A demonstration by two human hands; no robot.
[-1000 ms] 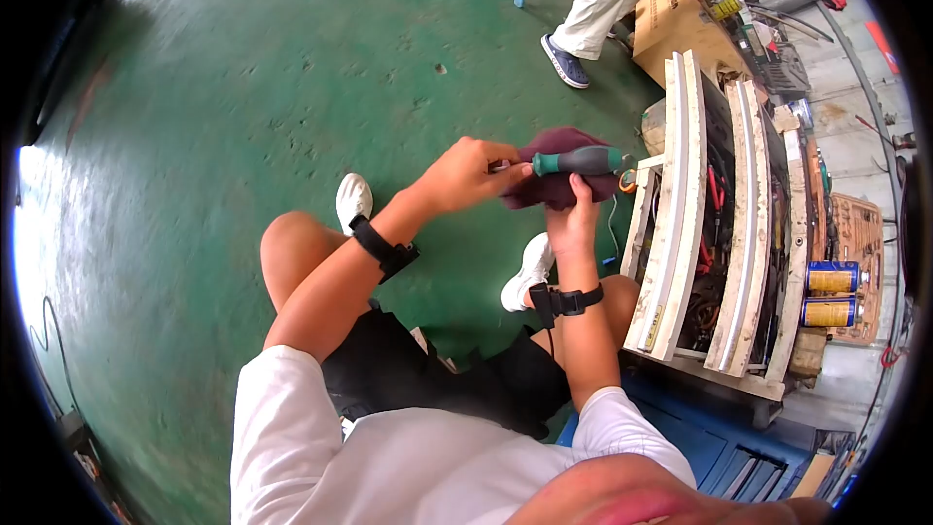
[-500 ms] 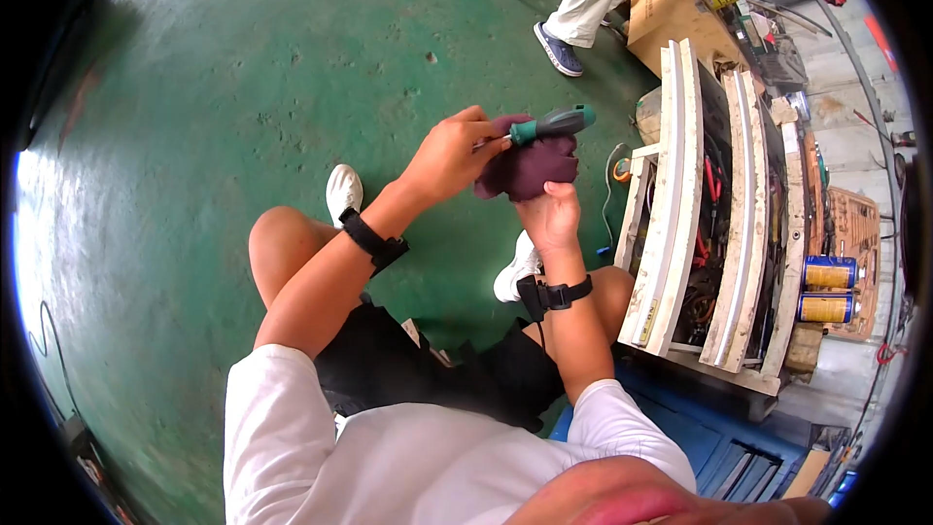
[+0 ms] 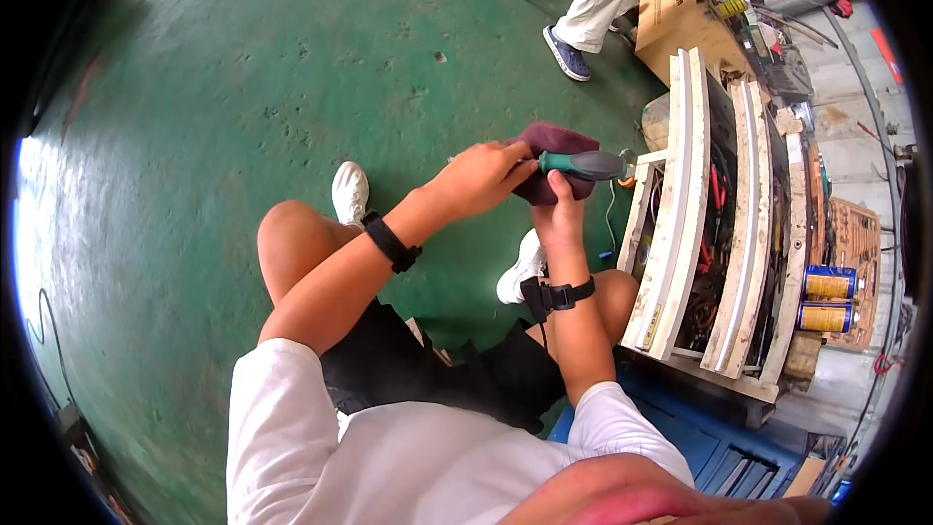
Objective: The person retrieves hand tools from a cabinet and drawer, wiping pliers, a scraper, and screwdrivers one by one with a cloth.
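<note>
Maroon cloth, partly hidden, green-handled tool across it

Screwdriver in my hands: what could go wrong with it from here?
The screwdriver might slip: your left hand grips it near the collar, while the handle's other end sticks out past the cloth in your right hand.

If it falls, it could hit the floor or perhaps your right shoe.

Your left hand mostly hides the shaft, so a finger might catch its end.
</note>
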